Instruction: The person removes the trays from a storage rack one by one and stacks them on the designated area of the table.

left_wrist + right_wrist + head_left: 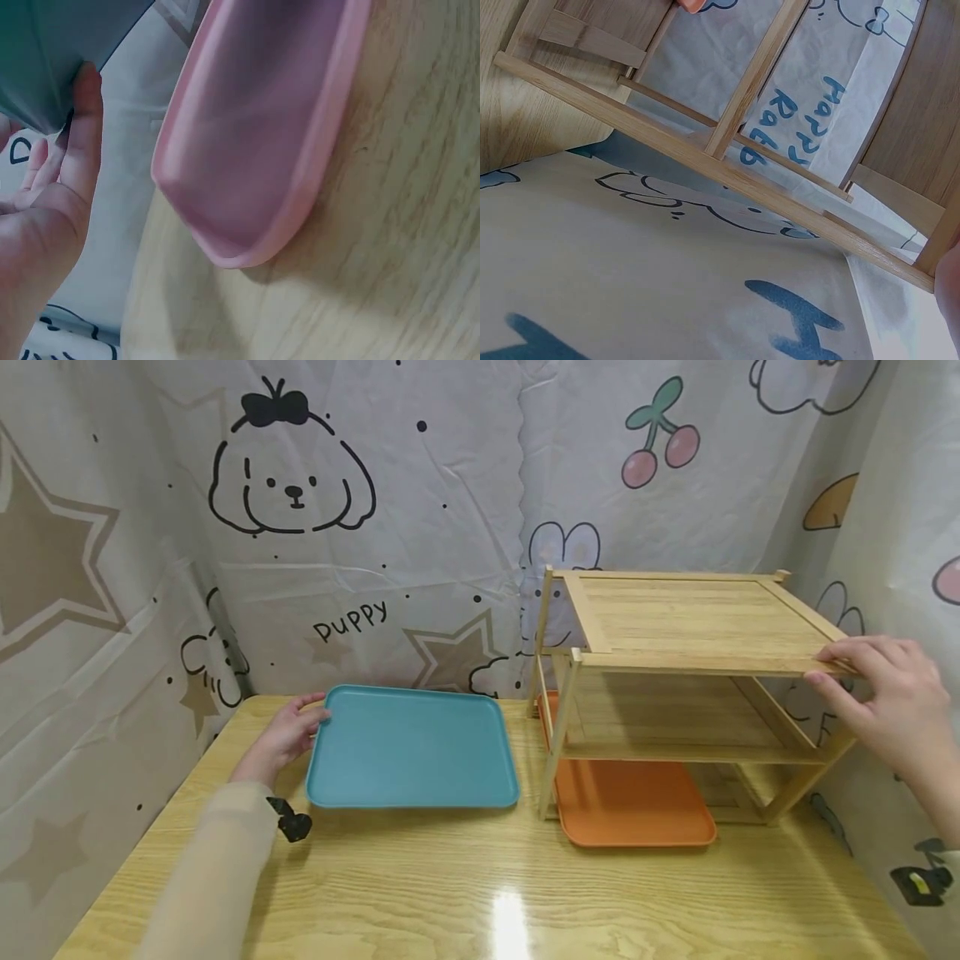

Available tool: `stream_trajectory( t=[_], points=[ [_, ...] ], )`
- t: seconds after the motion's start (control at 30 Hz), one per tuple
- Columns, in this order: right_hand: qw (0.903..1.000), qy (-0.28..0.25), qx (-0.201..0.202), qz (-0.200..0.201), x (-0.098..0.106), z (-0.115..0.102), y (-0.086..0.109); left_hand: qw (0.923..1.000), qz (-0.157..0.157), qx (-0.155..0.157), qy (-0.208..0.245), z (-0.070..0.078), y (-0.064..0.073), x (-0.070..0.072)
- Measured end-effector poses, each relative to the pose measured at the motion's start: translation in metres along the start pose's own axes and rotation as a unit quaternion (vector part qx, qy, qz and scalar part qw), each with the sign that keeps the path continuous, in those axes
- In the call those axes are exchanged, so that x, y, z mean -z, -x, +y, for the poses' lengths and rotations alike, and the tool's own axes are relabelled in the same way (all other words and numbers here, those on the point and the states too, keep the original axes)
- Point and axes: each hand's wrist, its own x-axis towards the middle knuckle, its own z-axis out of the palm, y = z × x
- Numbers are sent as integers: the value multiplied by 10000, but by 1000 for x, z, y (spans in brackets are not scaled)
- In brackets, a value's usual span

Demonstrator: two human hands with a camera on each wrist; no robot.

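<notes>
My left hand (288,735) grips the left edge of a blue tray (412,747), thumb on top; the tray is tilted above the table. Seen from the left wrist, a pink tray (247,142) lies on the table below it; in the head view the blue tray hides it. My right hand (888,693) holds the front right corner of a wooden rack's top board (697,618), thumb at its front edge and fingers on top. Inside the rack's bottom level lies an orange tray (637,810), its front end sticking out past the frame.
The rack has a middle shelf (675,727) and slanted side posts (810,781), and stands on the right of the wooden table (420,885). Printed curtains (450,510) hang close behind and at both sides.
</notes>
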Motion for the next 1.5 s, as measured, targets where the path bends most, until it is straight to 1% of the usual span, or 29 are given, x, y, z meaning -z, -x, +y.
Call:
stream_trajectory(
  t=[0.03, 0.13, 0.2, 0.27, 0.33, 0.47, 0.5, 0.67, 0.73, 0.83, 0.97, 1.03, 1.17, 1.27, 1.37, 1.43, 1.5],
  points=[
    [10000, 4, 0, 13, 0, 0, 0, 10000, -9, 51, 2, -1, -1, 0],
    [10000, 13, -44, 8, 1, 0, 2, 9997, -175, 139, -111, -4, -2, -1],
    [10000, 18, -91, -16, 2, -1, 2, 9992, -330, 107, -179, -6, -2, -1],
    [9999, 30, -135, -45, 3, -1, 2, 9989, -378, 52, -278, -9, -1, -1],
    [9998, 46, -172, -70, 3, -1, 2, 9991, -313, 8, -299, -12, -2, -2],
    [9997, 56, -178, -124, 2, 1, 2, 9995, -41, 2, -326, -18, -3, -3],
    [9997, 52, -173, -133, 2, 1, 2, 9994, -17, 0, -353, -20, -3, -3],
    [9998, 41, -164, -121, 0, 1, 3, 9988, -99, -41, -483, -29, -5, -3],
    [9998, 44, -168, -97, 0, 1, 3, 9984, -79, -150, -547, -33, -6, -3],
    [9998, 35, -165, -72, 0, 1, 3, 9957, 208, -351, -829, -39, -8, -6],
    [9999, 35, -135, -38, 0, 0, 2, 9879, 763, -508, -1253, -42, -11, -12],
    [9999, 26, -107, -16, -1, 0, 2, 9842, 1012, -532, -1349, -43, -11, -14],
    [10000, 12, -83, 14, -2, 0, 2, 9772, 1405, -644, -1458, -43, -10, -18],
    [10000, 17, -84, 17, -2, 0, 1, 9727, 1641, -741, -1467, -44, -8, -19],
    [10000, 20, -72, 28, -3, 0, 1, 9683, 1853, -778, -1483, -46, -9, -16],
    [10000, 4, -62, 52, -3, 0, 1, 9662, 1927, -785, -1521, -47, -10, -13],
    [9999, -3, -108, 44, -3, -1, 0, 9655, 1931, -790, -1557, -48, -12, -11]
  ],
)
